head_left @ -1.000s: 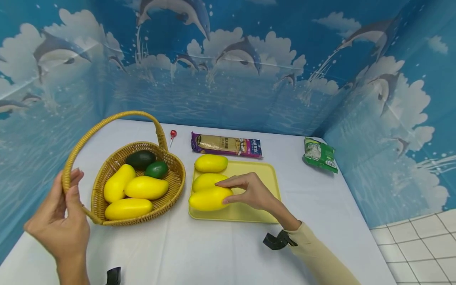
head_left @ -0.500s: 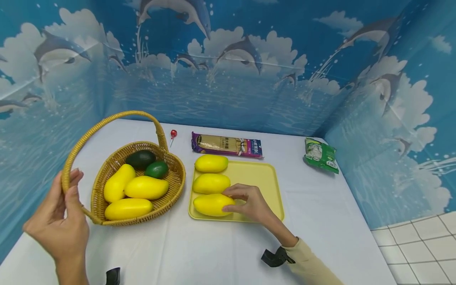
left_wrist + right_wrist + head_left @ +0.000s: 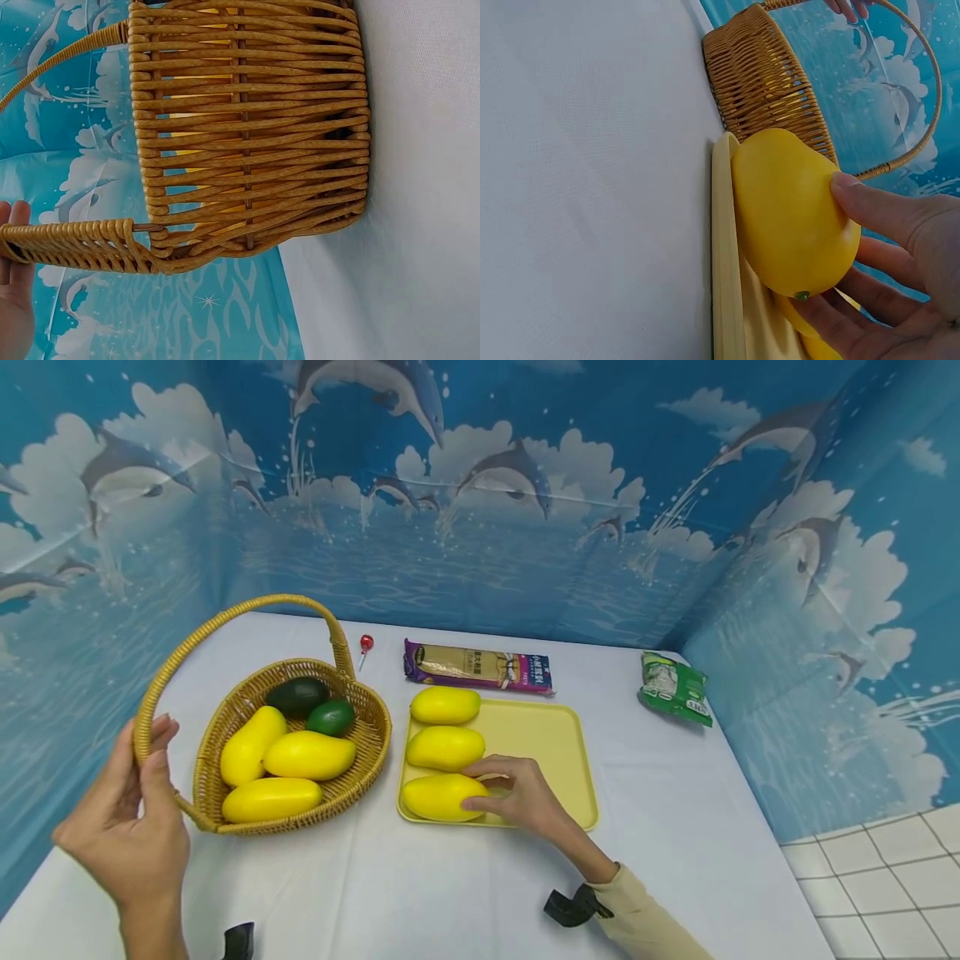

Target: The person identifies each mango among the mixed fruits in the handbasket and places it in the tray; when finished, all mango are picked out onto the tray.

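My right hand (image 3: 517,793) holds a yellow mango (image 3: 795,214) between thumb and fingers, low over the front left of the pale yellow tray (image 3: 555,760). Behind it on the tray lie a second mango (image 3: 446,748) and a third mango (image 3: 445,705), in a row. At the left, my left hand (image 3: 135,818) grips the handle (image 3: 161,681) of a wicker basket (image 3: 375,718). Inside the basket are three yellow mangoes (image 3: 272,800), a dark avocado (image 3: 297,697) and a smaller green avocado (image 3: 331,717). In the left wrist view the woven basket wall (image 3: 251,127) fills the middle.
A purple and gold pasta packet (image 3: 477,667) lies just behind the tray. Left of it is a red lollipop (image 3: 366,644). A green snack bag (image 3: 673,687) sits at the back right of the white-covered table (image 3: 360,893). Dolphin-printed curtains (image 3: 480,552) enclose the back and sides.
The right hand has lowered the front mango onto the tray and shifted it slightly left, still holding it. The left hand stays on the basket handle.
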{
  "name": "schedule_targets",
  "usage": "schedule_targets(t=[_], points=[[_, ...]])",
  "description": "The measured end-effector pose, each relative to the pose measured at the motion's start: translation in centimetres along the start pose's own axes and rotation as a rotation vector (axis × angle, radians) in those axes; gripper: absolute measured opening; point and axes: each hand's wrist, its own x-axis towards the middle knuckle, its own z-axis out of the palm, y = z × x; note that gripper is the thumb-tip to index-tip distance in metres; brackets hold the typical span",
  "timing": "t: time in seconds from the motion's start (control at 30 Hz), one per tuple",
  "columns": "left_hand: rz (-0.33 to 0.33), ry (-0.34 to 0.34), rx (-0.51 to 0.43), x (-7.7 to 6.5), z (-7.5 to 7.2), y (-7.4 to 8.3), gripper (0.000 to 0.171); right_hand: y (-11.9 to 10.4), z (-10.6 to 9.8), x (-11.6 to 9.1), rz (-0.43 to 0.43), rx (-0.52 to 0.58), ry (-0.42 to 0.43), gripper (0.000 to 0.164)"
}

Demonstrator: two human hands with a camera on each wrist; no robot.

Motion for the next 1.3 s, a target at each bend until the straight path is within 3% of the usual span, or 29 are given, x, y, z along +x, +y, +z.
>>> schedule_targets(t=[0.6, 1.03, 1.17, 1.3], points=[[0.008, -0.007, 0.014, 0.0, -0.1, -0.1, 0.035, 0.4, -0.3, 0.0, -0.048, -0.003, 0.052, 0.04], [0.0, 0.005, 0.015, 0.1, 0.5, 1.9, 0.032, -0.3, -1.2, -0.1, -0.104, -0.078, 0.097, 0.042], [-0.001, 0.004, 0.002, 0.1, 0.6, 2.0, 0.032, -1.5, -2.3, 0.5, -0.146, -0.137, 0.073, 0.045], [-0.005, 0.011, -0.033, 0.1, 0.6, 1.8, 0.032, -3.4, -3.8, 1.8, -0.21, -0.21, -0.02, 0.051]])
